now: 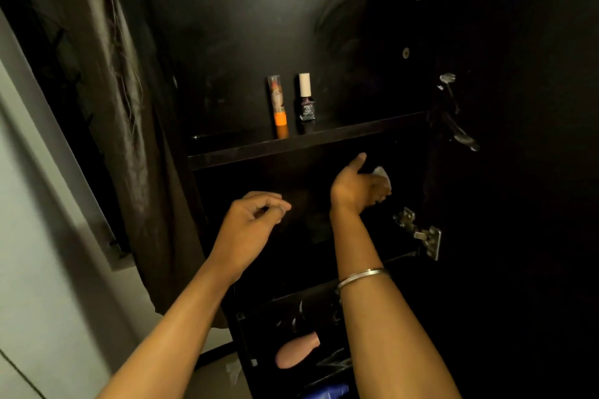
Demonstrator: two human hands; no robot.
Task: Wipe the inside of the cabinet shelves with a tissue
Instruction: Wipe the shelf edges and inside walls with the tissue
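The right hand is gripping a bunched white tissue inside the lower compartment near the cabinet's right wall, likely soft, light and easily torn, while the left hand is hovering loosely curled and holding nothing.

I'm seeing my right hand holding a white tissue at centre frame, under the dark shelf. My left hand is hanging loosely curled just left of it. An orange tube and a nail polish bottle are standing above.

Dark, matt wooden cabinet shelf; shiny metal door hinge; soft white crumpled paper tissue; polished thin metal bangle
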